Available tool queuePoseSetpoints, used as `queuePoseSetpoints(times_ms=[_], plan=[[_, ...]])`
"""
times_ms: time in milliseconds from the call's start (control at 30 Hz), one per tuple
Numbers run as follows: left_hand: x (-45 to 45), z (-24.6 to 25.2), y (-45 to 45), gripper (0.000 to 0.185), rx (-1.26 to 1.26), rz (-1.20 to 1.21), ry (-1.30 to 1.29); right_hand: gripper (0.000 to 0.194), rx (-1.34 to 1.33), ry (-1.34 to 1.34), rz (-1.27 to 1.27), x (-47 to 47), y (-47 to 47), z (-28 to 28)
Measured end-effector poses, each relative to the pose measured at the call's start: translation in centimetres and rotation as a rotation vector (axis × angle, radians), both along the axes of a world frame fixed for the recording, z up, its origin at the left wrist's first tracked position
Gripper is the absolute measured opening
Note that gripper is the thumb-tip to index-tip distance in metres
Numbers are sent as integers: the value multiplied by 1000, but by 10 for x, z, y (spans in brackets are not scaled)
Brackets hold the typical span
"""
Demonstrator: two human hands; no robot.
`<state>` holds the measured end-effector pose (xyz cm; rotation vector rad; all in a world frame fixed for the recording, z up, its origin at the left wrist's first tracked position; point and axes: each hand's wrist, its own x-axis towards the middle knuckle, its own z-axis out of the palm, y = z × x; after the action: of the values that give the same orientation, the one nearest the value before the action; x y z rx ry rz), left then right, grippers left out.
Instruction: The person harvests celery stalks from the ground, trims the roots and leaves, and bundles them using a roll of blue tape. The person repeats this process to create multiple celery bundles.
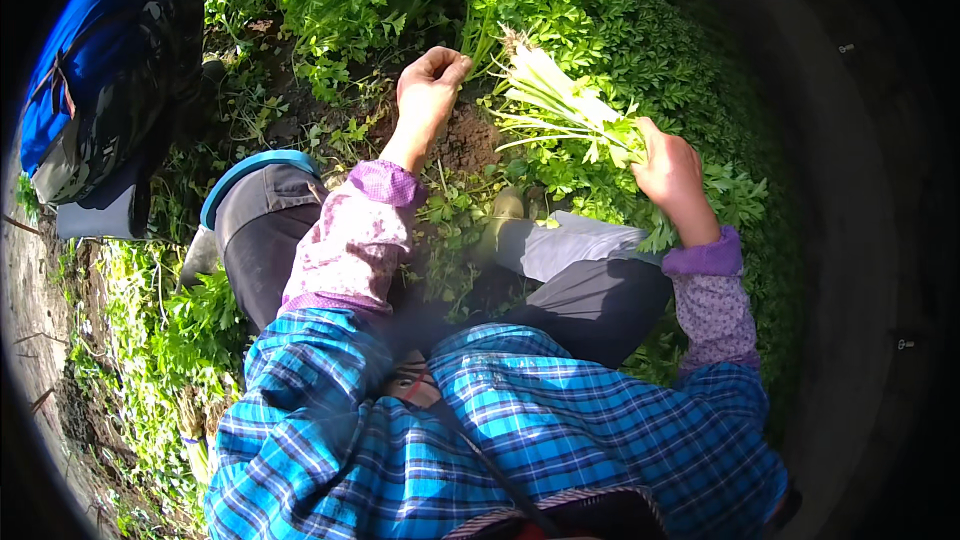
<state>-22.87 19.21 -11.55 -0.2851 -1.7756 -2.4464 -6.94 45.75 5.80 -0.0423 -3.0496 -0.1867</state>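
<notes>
My right hand (pixel 671 169) is closed around the leafy end of a bunch of celery (pixel 559 90). Its pale stalks point up and left, with brown roots at the far end. To the left, finger and thumb of my left hand (pixel 431 97) pinch together at the green stems of a standing celery plant (pixel 474 41). The exact grip is partly hidden by the fingers. Bare brown soil (pixel 469 139) lies just below and right of that hand.
Dense celery (pixel 645 30) grows across the top and right. Another person (pixel 90 82) in blue and dark clothing is at upper left. A tied bunch (pixel 193 439) lies at lower left among cut greenery. A blue-rimmed round thing (pixel 259 159) sits by my left knee.
</notes>
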Motion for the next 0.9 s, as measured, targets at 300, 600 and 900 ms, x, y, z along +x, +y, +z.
queuePoseSetpoints(times_ms=[300,600,900], plan=[[11,35,7,10,232,-414,-185,31,234,150,366,-7,-22,-19],[11,16,23,30,-440,-239,223,25,339,233,492,-4,-5,-8],[-27,-34,-15,34,-8,-114,-50,56,-532,-46,27,-14,33,-7]])
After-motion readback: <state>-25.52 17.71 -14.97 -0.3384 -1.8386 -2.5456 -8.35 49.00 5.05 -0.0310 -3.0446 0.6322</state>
